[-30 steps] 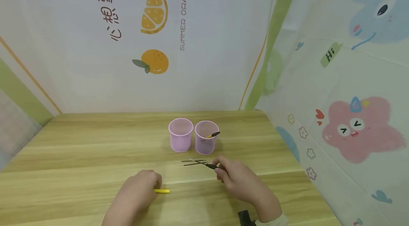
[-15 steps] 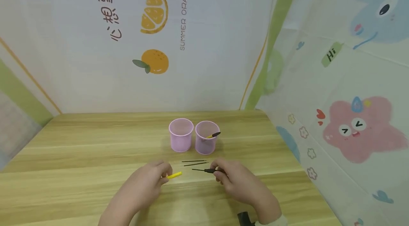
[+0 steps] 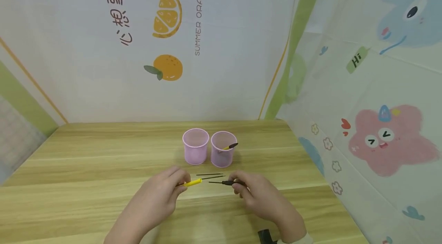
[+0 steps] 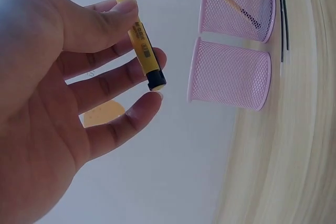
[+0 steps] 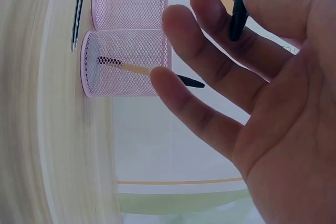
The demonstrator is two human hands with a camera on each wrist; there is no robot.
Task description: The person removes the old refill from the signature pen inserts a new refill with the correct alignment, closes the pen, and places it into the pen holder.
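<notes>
My left hand (image 3: 157, 194) pinches a yellow pen barrel (image 3: 193, 182) between thumb and fingers, its free end pointing right. In the left wrist view the barrel's other end (image 4: 156, 80) is black with a clip. Facing it, my right hand (image 3: 259, 192) pinches a black pen front section (image 3: 228, 183). A thin dark refill (image 3: 215, 182) sticks out of that section toward the barrel, with a short gap between them. Just beyond both hands, two more thin refills (image 3: 210, 174) lie on the table.
Two pink mesh pen cups (image 3: 195, 154) stand side by side behind the refills. A yellow and black pen (image 3: 233, 145) leans in the right-hand cup. A black object (image 3: 264, 236) sits near my right wrist. Printed cloths hang behind the wooden table (image 3: 103, 152) and along its right.
My left hand has moved up and right, bringing the yellow barrel close to the refill's end. The right hand has drawn its refill away from the two on the table, now pointing left.
</notes>
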